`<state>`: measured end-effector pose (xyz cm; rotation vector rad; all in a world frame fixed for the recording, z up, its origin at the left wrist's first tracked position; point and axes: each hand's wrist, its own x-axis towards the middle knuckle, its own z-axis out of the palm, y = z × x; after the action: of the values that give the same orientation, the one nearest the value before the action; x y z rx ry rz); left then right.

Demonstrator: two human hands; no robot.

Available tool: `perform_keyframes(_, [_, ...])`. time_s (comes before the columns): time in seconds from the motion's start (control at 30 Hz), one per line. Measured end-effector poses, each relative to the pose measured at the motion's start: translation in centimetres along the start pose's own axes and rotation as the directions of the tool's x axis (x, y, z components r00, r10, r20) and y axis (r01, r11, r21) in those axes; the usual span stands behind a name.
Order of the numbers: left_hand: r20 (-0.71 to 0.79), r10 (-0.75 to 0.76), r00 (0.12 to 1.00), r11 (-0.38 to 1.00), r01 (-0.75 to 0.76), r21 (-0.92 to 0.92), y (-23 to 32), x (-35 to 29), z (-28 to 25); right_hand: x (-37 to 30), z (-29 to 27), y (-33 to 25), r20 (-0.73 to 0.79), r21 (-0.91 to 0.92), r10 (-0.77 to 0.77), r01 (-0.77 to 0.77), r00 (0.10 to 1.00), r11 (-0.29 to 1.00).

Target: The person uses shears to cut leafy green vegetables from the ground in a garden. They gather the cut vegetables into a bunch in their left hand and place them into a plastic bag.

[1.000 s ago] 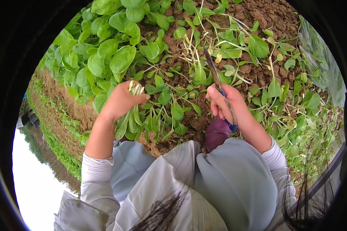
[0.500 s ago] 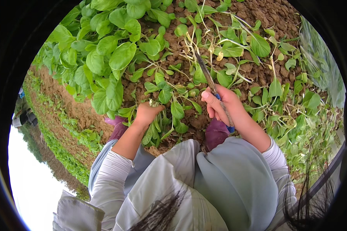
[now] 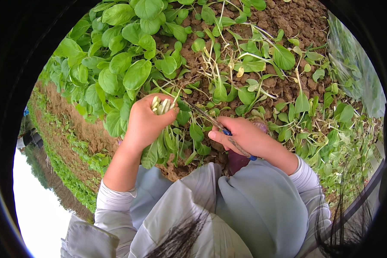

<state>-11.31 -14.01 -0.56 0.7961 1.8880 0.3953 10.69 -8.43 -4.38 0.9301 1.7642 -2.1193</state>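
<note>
My left hand point(image 3: 142, 122) is closed around a bunch of leafy greens point(image 3: 161, 105). Their pale cut stem ends stick up past the thumb, and leaves hang below the palm. My right hand point(image 3: 247, 136) grips a slim, soil-stained knife-like tool point(image 3: 205, 115) with blue at its handle. The tool slants up and left, its tip close to the stems in my left hand; whether it touches them I cannot tell. Beneath the hands, small green plants point(image 3: 196, 132) grow from the brown soil.
Dense standing greens point(image 3: 116, 64) fill the upper left. Cut and wilted plants point(image 3: 262, 64) lie over the soil at the upper right, with more loose leaves point(image 3: 322, 155) at the right. Clear plastic sheeting point(image 3: 361, 73) lies at the far right. A purple boot point(image 3: 236, 162) is under my right hand.
My left hand has risen and turned, bringing the cut stem ends into view. My right hand has moved down and slightly left, tilting the tool toward my left hand.
</note>
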Motion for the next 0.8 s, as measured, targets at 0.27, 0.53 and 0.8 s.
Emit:
perform_keyframes(0.27, [-0.006,0.052,0.999,0.988,-0.05,0.146,1.7,1.2,1.4,0.1,-0.2,0.3,-0.086,0.008,0.011,-0.01,0.996,1.0])
perform_keyframes(0.53, [0.023,0.183,0.983,0.965,-0.184,0.187,1.8,1.1,1.5,0.2,-0.5,-0.4,-0.009,0.117,0.149,-0.147,0.989,0.982])
perform_keyframes(0.8, [0.126,-0.204,0.971,0.923,0.233,-0.305,-4.5,1.0,0.4,0.3,-1.1,1.2,-0.189,0.441,0.21,-0.108,0.959,0.891])
